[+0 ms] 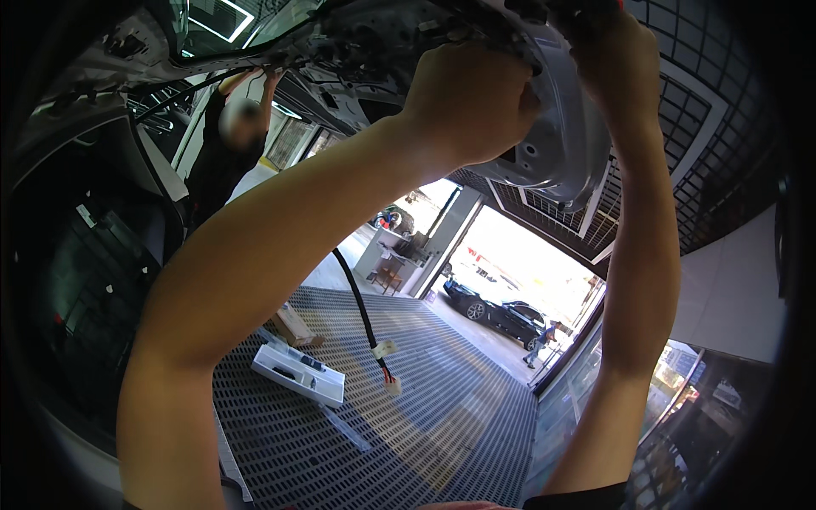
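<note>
Both my arms reach up to the raised tailgate point(552, 127) of a car, its grey metal inner side bare. My left hand point(472, 102) is closed against the inner panel; its fingertips are turned away, so what they hold is hidden. At the top edge my right hand point(620, 68) wraps round a dark thing with a red part point(586, 13), mostly cut off by the frame. Below my left forearm hangs a black cable point(357, 297) with a pale tag and coloured wires ending in a white connector point(393, 387).
An open white box point(297, 374) with parts and a brown carton point(296, 325) lie on the grated floor point(408, 433). Another person point(229, 153) at the left raises both hands to the tailgate. A dark car point(497, 310) and a walking person point(544, 344) are outside the doorway.
</note>
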The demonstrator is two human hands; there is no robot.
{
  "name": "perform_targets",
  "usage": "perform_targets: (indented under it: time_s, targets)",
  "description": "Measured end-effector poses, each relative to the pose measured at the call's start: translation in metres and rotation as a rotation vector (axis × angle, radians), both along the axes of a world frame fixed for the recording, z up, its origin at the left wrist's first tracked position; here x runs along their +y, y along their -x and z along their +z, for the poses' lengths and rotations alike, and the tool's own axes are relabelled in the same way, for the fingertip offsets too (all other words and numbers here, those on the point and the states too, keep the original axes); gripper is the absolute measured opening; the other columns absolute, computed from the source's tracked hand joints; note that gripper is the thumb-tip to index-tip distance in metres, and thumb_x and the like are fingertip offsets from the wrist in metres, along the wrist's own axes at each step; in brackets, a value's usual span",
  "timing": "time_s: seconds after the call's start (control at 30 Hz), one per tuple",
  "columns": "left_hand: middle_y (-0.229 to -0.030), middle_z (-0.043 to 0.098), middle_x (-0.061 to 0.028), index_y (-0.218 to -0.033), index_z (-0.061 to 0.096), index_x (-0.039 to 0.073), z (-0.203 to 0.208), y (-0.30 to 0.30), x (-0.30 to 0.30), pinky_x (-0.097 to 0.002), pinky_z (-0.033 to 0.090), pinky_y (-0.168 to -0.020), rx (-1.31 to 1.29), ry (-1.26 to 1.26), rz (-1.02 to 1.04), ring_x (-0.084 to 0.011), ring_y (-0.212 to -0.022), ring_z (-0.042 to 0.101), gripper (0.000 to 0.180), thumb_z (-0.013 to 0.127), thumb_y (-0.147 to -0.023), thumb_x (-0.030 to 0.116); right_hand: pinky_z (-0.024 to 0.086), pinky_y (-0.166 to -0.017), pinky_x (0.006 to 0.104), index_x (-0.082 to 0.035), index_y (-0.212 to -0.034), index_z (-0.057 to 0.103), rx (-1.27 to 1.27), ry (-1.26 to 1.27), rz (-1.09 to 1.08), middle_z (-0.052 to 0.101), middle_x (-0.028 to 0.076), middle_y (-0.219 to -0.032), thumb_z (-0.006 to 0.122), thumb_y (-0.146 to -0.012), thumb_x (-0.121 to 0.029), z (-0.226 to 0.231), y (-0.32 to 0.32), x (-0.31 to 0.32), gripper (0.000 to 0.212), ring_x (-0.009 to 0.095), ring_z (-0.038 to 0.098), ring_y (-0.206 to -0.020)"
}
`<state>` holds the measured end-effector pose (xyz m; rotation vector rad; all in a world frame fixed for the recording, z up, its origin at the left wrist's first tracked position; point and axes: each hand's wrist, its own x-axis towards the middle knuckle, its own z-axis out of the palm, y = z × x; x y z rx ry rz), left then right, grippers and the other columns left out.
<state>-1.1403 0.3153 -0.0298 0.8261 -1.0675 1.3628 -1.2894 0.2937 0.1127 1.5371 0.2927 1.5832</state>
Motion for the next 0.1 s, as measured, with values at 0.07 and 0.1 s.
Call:
perform_targets:
  time_s: [0.07,0.1]
  targets:
    - [-0.08,0.075,-0.0133,-0.102,0.078,0.013,-0.004,0.012,0.011,-0.0444,0.061,-0.075,0.006,-0.061,0.024,-0.0335,-0.077,0.075,0.026,0.065,-0.088,0.029,0.053,-0.069,0.0531,0.002,-0.094,0.075,-0.131,0.056,-0.065,0.067,0.03,-0.083,0.08,-0.084,-0.023,-0.024,-0.004,0.01,0.027,0.048,0.068,-0.081]
    - [-0.079,0.074,-0.014,-0.102,0.078,0.011,-0.005,0.016,0.014,-0.0443,0.061,-0.076,0.009,-0.073,0.054,-0.0333,-0.077,0.075,0.027,0.065,-0.087,0.03,0.053,-0.07,0.0535,0.002,-0.096,0.075,-0.106,0.045,-0.084,0.067,0.03,-0.083,0.081,-0.083,-0.027,-0.019,0.004,0.004,0.033,0.049,0.068,-0.08]
